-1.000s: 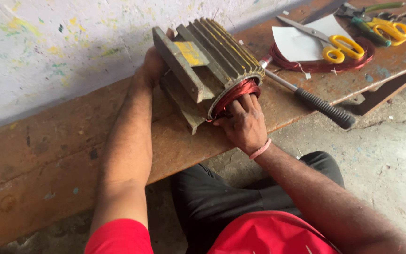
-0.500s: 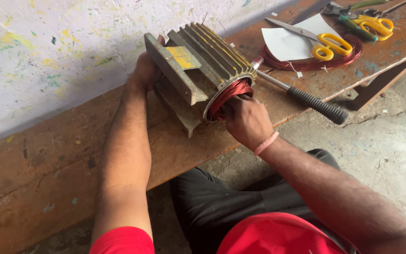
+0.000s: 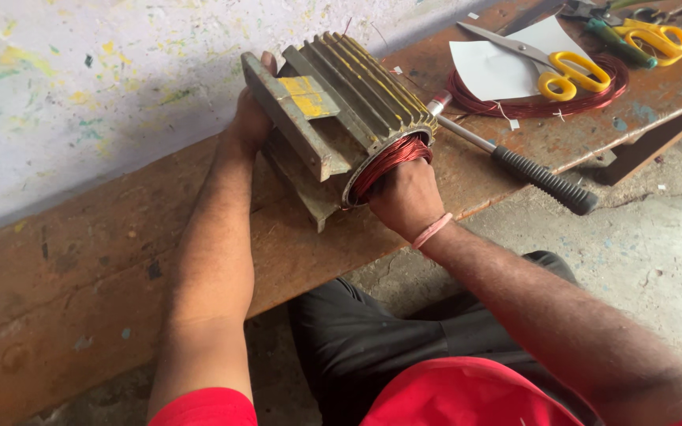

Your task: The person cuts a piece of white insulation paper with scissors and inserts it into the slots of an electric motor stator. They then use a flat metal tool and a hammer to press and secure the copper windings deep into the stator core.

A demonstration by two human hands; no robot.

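A finned grey motor housing (image 3: pixel 333 118) lies on its side on the wooden bench (image 3: pixel 120 276), close to the painted wall (image 3: pixel 80 79). The left hand (image 3: pixel 250 118) is pressed flat against the far end of the housing, bracing it; its fingers are mostly hidden, so how far they spread cannot be told. The right hand (image 3: pixel 406 197) is curled closed against the near open end, its fingers pushed in at the copper winding (image 3: pixel 388 158) that bulges from the rim; what they pinch, if anything, is out of sight. As judged, the winding is already seated in the housing and appears largely formed, though its coil end is not seen tied or trimmed, so shaping and finishing seem to be left. Just beside the housing lies a hammer (image 3: pixel 515 162) with a black grip. Farther along rest a loose coil of copper wire (image 3: pixel 530 106), a white paper sheet (image 3: pixel 491 67) and yellow-handled scissors (image 3: pixel 554 71).
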